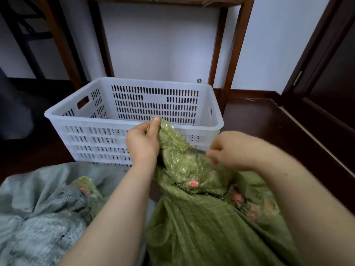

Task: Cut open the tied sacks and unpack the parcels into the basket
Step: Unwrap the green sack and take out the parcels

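A green woven sack [201,223] stands in front of me, its taped and tied neck pulled up. My left hand [143,143] grips the top of that neck near the basket's front rim. My right hand [228,150] holds a small blade [196,151] whose metal tip lies against the neck just below my left hand. A white slotted plastic basket [96,120] sits on the floor right behind the sack; no parcel shows inside it. A grey sack [38,217] with a green taped neck lies at the lower left.
A wooden shelf frame [232,54] stands over the basket against the white wall. A dark door frame [315,73] runs along the right. The dark wooden floor [269,121] shows to the right of the basket. A grey shape sits at the far left edge.
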Demonstrator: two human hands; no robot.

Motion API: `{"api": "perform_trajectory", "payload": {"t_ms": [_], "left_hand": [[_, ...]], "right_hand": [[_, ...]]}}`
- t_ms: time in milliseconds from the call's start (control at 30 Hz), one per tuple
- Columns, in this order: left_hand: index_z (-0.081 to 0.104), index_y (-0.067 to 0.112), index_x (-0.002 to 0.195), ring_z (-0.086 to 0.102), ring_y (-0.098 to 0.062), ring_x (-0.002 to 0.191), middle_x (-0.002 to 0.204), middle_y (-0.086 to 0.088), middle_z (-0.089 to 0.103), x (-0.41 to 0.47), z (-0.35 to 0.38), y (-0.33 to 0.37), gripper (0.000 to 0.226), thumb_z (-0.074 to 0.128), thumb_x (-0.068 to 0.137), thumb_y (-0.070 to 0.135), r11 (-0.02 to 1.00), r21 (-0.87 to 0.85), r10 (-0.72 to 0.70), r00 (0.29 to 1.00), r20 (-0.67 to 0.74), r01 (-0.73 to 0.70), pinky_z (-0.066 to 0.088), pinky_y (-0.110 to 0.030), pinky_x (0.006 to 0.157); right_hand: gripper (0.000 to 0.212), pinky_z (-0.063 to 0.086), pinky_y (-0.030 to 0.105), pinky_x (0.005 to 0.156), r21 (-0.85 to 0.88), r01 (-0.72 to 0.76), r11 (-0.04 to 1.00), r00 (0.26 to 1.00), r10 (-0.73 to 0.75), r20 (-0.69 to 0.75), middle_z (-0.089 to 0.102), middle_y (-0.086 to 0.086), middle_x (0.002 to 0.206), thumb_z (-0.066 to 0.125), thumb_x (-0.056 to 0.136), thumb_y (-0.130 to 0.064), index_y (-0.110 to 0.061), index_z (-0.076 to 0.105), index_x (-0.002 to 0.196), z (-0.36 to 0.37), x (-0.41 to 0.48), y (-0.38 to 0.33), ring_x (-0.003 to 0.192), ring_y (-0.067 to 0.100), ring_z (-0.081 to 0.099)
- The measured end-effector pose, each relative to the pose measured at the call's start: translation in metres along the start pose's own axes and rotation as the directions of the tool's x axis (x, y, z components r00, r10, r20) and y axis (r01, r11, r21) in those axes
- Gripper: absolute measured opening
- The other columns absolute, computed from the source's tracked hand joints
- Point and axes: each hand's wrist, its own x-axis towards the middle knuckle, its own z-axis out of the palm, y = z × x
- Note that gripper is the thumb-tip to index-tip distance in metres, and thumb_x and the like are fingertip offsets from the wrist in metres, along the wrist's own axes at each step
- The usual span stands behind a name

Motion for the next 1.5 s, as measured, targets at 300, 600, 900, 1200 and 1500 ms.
{"api": "perform_trajectory", "payload": {"t_ms": [300,600,900,1200,1500], "left_hand": [[0.050,0.013,0.057,0.047,-0.021,0.055,0.057,-0.006,0.053,-0.004,0.007,0.000,0.046,0.067,0.083,0.046,0.996,0.076,-0.044,0.995,-0.084,0.051,0.045,-0.036,0.059],[0.027,0.017,0.050,0.027,-0.010,0.042,0.036,0.007,0.032,-0.009,0.003,0.009,0.059,0.069,0.084,0.039,0.998,0.055,-0.015,0.993,-0.115,0.021,0.023,-0.027,0.045],[0.052,0.013,0.055,0.055,-0.021,0.063,0.062,-0.008,0.059,-0.001,-0.001,-0.005,0.039,0.075,0.081,0.030,0.976,-0.115,-0.197,0.976,-0.090,0.187,0.055,-0.039,0.072],[0.048,0.017,0.055,0.047,-0.021,0.062,0.064,-0.009,0.053,0.005,-0.003,-0.012,0.042,0.075,0.078,0.040,0.969,-0.106,-0.234,0.967,-0.103,0.223,0.042,-0.034,0.061],[0.070,0.010,0.099,0.067,-0.014,0.065,0.084,0.000,0.071,-0.020,0.004,0.015,0.054,0.079,0.063,0.049,0.928,-0.108,-0.301,0.888,0.347,0.356,0.053,-0.028,0.063]], "right_hand": [[0.031,0.045,0.026,0.059,0.320,0.080,0.944,0.983,-0.022,-0.182,0.058,-0.002,0.073,0.042,0.099,-0.032,-0.014,0.064,0.086,0.007,0.007,-0.020,0.063,0.013,0.055],[0.021,0.021,0.026,0.045,0.013,0.079,0.997,0.941,-0.070,-0.330,0.039,-0.005,0.067,0.038,0.101,-0.021,-0.017,0.045,0.081,0.032,0.009,-0.035,0.060,0.016,0.039],[0.017,0.035,0.034,0.061,-0.152,0.091,0.984,0.949,-0.132,-0.287,0.035,-0.004,0.067,0.037,0.100,-0.016,-0.017,0.041,0.083,0.037,0.004,-0.040,0.069,0.022,0.043],[0.023,0.051,0.031,0.066,0.025,0.017,1.000,1.000,-0.016,-0.015,0.061,0.001,0.078,0.046,0.095,-0.026,-0.013,0.064,0.088,0.024,0.016,-0.001,0.074,0.020,0.060],[0.037,0.021,0.012,0.033,0.865,0.002,0.502,0.983,0.158,-0.094,0.054,-0.001,0.057,0.082,0.065,-0.033,-0.007,0.063,0.084,0.010,0.021,0.029,0.033,0.005,0.028]]}}
